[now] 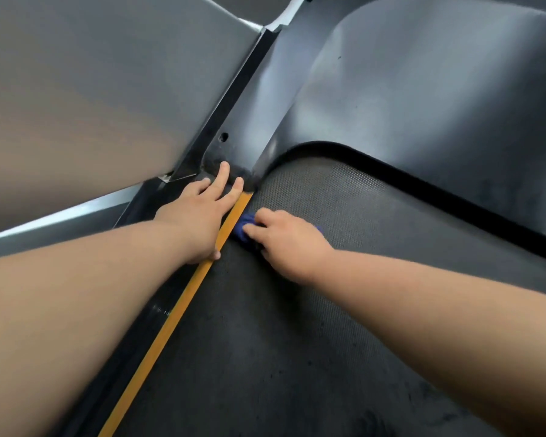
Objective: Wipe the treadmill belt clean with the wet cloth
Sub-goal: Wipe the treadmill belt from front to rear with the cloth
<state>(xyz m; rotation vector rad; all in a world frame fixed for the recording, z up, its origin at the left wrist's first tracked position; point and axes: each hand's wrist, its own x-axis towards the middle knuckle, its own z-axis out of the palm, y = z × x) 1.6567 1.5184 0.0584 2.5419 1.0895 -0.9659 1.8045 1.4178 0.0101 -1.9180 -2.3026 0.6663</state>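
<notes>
The right hand (289, 239) grips the small blue wet cloth (245, 227) on the bumpy black treadmill belt (297, 342), beside the orange stripe (183, 305). The left hand (202, 216) rests flat. Most of the belt looks unwiped.

A workout space, gym or home unclear: textured treadmill belt (328, 310), orange edge stripe (171, 316), grey motor cover (423, 105).

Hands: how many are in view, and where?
2. The left hand rests flat along the orange stripe; the right hand grips the blue cloth on the belt.
</notes>
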